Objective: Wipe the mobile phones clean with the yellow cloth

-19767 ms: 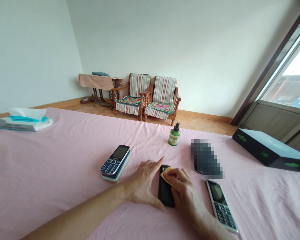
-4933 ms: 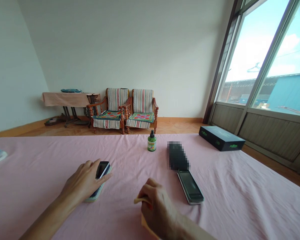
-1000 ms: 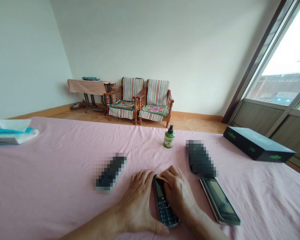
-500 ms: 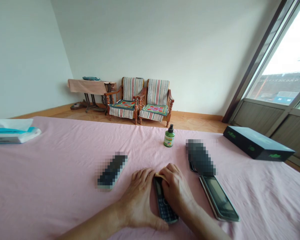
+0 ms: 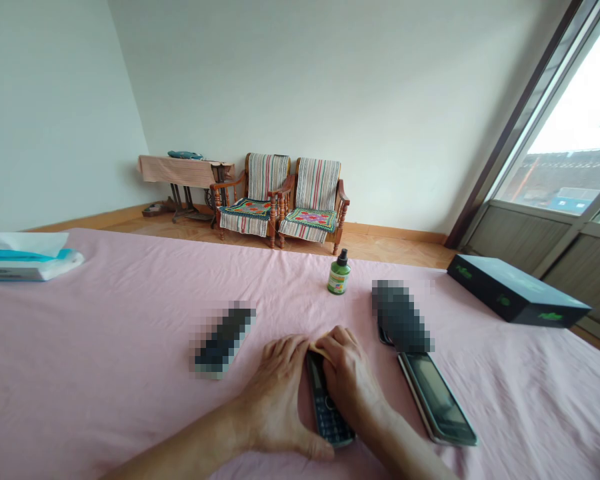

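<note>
On the pink sheet (image 5: 125, 370), toward six o'clock, the left hand (image 5: 273, 395) was spread wide, the right hand (image 5: 353, 375) curled closed; bracketed by the left lay a keypad phone (image 5: 331, 421), the right pinching a yellow cloth (image 5: 317, 348) at its twelve-o'clock end.

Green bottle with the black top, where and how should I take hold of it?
Probably around the green bottle's rounded body, coming from the near side, with the right hand. It stands upright on the pink cloth, label side facing you, and its body is wider than the narrow black top.
</note>
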Motion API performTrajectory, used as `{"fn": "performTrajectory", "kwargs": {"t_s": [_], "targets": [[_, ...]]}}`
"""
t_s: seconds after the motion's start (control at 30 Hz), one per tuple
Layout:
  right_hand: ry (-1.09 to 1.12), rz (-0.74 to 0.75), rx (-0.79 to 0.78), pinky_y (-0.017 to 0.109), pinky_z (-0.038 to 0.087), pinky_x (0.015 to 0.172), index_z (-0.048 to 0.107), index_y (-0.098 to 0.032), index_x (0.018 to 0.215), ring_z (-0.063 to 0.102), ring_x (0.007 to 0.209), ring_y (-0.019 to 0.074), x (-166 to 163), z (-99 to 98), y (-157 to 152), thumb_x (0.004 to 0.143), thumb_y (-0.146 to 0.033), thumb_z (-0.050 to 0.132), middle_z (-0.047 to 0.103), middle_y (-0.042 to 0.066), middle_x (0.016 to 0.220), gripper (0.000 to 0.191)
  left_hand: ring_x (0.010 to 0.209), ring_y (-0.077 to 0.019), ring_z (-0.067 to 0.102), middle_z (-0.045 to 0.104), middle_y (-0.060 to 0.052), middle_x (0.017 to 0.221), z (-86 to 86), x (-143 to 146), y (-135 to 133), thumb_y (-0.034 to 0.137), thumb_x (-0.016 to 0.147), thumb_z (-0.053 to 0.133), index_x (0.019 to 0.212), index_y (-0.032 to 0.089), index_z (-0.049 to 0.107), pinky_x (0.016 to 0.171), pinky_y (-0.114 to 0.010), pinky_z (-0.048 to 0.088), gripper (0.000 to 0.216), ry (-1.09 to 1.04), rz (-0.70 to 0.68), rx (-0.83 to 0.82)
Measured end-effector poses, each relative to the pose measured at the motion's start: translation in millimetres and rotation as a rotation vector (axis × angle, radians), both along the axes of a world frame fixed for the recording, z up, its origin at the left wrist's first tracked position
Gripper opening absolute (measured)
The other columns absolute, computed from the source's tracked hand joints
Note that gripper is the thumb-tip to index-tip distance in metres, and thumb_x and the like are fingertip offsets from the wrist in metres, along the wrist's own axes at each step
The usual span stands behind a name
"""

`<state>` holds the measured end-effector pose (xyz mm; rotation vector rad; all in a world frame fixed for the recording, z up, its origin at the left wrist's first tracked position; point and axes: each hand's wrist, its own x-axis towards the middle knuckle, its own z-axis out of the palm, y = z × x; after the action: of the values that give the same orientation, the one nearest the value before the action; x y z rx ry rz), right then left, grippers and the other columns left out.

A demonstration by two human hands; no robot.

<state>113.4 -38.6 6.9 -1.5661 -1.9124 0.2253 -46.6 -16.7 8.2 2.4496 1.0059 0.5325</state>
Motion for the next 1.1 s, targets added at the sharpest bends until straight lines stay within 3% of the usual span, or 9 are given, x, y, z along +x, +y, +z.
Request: {"fn": "performTrajectory", "kwargs": {"t_s": [0.2,0.3,0.5,0.57,0.8,1.1], "targets": [[0.001,-0.029,-0.035,0.027,0.04,0.075,0.065,-0.018,0.075,0.052,0.083,0.0184,1,-1.1,-2,0.08,0.003,0.046,0.058,0.005,0.083,0.028,0.117,-0.0396,0.045,0.048,-0.011,0.126,3.1,1,0,0.055,0.043,0.081,0.125,0.023,0.043,0.101,-0.058,0.032,0.096,0.02,-0.007,-0.012],[-0.01,-0.005,-0.007,0.028,0.039,0.077,0.067,-0.019,0.081,0.052,0.085,0.0189,1,-0.6,-2,0.081,0.003,0.044,0.059,0.005,0.085,0.032,0.12,-0.0401,0.043,0.048,-0.013,0.13,3.6,1,0,0.056,0.043,0.081,0.128,0.021,0.042,0.104,-0.058,0.03,0.1,0.037,-0.015,-0.023],[0.001,-0.02,-0.02,0.027,0.039,0.074,0.066,-0.017,0.078,0.053,0.083,0.0187,5,-3.5,-5,0.075,0.006,0.045,0.058,0.005,0.083,0.031,0.135,-0.0436,0.027,0.03,-0.019,0.148,-2.4,-4,2,0.053,0.043,0.084,0.142,0.019,0.028,0.109,-0.061,0.022,0.119,0.128,-0.007,-0.068],[0.033,-0.04,-0.019,0.027,0.039,0.073,0.067,-0.017,0.079,0.053,0.082,0.0182,11,-7.0,-7,0.075,0.005,0.045,0.057,0.005,0.083,0.031,0.134,-0.0412,0.028,0.031,-0.017,0.148,-2.2,-7,2,0.046,0.046,0.084,0.142,0.02,0.029,0.11,-0.058,0.025,0.114,0.086,-0.031,-0.034],[0.045,-0.052,-0.013,0.026,0.04,0.074,0.069,-0.018,0.087,0.053,0.08,0.0168,22,-9.9,-3,0.08,0.003,0.044,0.056,0.004,0.083,0.034,0.113,-0.0266,0.054,0.057,-0.006,0.123,4.6,-7,-3,0.024,0.057,0.083,0.118,0.021,0.057,0.101,-0.037,0.044,0.067,-0.116,-0.203,0.011],[-0.059,-0.01,-0.026,0.025,0.039,0.071,0.066,-0.018,0.075,0.052,0.079,0.0159,16,-1.9,-5,0.081,0.004,0.046,0.055,0.004,0.082,0.03,0.101,-0.0269,0.058,0.063,-0.007,0.11,5.4,-6,-8,0.026,0.067,0.079,0.113,0.019,0.06,0.094,-0.039,0.049,0.051,-0.033,-0.257,0.166]]}}
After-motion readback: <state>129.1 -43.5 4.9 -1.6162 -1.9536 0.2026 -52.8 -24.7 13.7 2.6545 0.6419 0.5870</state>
